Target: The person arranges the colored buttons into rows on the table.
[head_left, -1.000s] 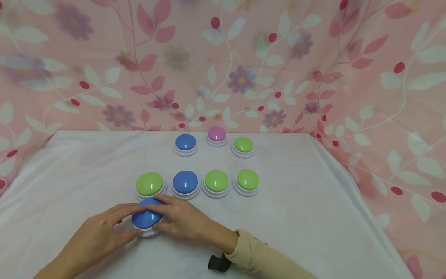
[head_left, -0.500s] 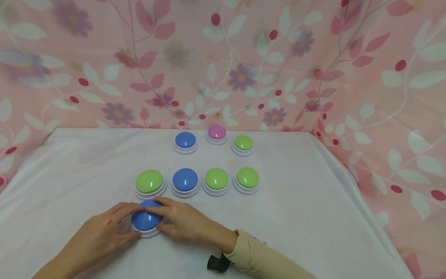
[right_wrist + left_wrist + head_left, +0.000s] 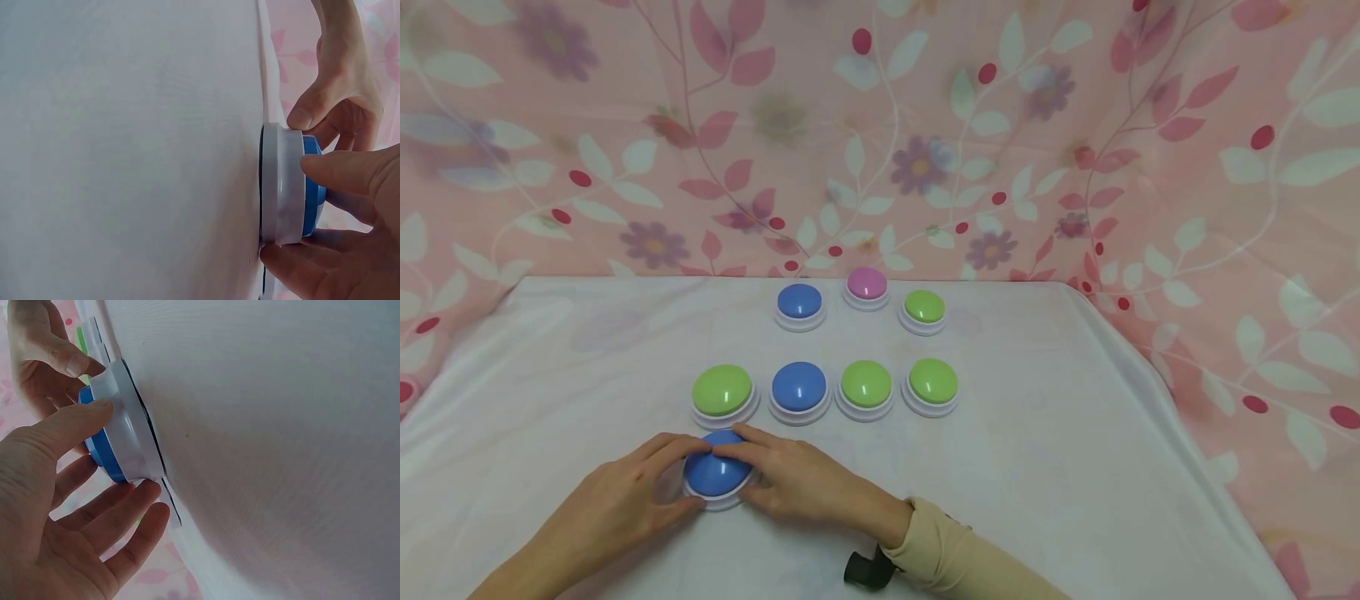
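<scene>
A blue push button with a domed top and a white round base sits at the front left of the white cloth. My left hand grips its left side, thumb at the near edge and fingers around the far side. From the right, my right hand holds it too, forefinger on the dome beside the left fingertips. The left wrist view shows the thumb pressed on the white base. In the right wrist view the base stands close over the cloth. Just behind it is a green button.
Beside that green button stand a blue button and two green buttons. Farther back are a blue button, a pink button and a green button. A black object shows below the right sleeve. Floral cloth hangs behind.
The held blue button has shifted slightly nearer to me, away from the green one behind it, with both hands still on it. The other buttons stay in place.
</scene>
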`<state>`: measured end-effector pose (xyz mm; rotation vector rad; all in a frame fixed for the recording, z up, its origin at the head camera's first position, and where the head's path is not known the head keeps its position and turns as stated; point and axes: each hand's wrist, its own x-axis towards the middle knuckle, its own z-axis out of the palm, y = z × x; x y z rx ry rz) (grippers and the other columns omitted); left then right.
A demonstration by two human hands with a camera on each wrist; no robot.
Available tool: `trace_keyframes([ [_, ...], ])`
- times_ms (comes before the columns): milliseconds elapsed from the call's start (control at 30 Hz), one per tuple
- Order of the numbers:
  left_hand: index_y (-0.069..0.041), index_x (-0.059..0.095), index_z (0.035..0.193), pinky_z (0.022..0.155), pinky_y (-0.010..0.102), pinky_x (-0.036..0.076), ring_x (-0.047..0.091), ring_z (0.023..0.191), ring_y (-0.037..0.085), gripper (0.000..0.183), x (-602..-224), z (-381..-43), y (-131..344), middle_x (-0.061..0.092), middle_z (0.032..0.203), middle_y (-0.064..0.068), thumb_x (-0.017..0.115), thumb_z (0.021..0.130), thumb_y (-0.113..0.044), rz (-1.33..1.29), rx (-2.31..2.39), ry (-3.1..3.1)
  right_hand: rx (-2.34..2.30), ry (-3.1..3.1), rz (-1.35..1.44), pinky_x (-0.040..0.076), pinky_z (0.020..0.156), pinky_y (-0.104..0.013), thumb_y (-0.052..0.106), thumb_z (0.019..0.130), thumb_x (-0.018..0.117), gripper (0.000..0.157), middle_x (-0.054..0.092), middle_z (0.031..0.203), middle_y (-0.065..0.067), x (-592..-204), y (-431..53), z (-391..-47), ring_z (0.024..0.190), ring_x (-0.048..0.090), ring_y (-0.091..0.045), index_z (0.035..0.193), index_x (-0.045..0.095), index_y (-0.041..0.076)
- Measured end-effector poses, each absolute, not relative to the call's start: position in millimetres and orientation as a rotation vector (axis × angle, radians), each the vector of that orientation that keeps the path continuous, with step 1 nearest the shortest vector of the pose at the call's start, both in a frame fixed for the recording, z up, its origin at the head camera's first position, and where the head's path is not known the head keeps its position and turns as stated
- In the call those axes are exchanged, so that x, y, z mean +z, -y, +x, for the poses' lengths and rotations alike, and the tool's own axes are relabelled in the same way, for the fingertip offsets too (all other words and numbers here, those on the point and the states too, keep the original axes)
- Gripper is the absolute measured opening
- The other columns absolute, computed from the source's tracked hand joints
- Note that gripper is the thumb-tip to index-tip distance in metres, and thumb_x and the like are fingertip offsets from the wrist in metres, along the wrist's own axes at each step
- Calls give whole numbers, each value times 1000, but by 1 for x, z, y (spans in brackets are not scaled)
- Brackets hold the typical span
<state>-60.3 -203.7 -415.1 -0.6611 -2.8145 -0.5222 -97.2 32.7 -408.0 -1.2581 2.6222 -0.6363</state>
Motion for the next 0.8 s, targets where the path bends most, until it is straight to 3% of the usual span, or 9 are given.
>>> trace_keyframes([
  [167,-19,64,116,64,38,58,70,80,17,64,-417,-59,205,65,113,-3,93,61,-30,-685,-511,2777,-640,-2600,-1247,41,104,-17,25,94,68,59,34,159,0,-408,-33,-97,132,47,-3,148,46,25],
  [533,-19,63,120,65,43,59,70,85,22,66,-407,-58,208,64,118,2,92,62,-30,-713,-512,2769,-596,-2576,-1237,39,107,-20,32,95,67,58,35,159,2,-400,-35,-103,138,41,-5,148,46,25],
  [800,-17,63,124,65,43,59,71,83,26,63,-378,-86,207,60,127,6,90,68,-24,-803,-532,2656,-754,-2577,-1127,40,110,-29,32,95,66,60,41,155,5,-375,-54,-123,142,38,-9,150,43,26],
])
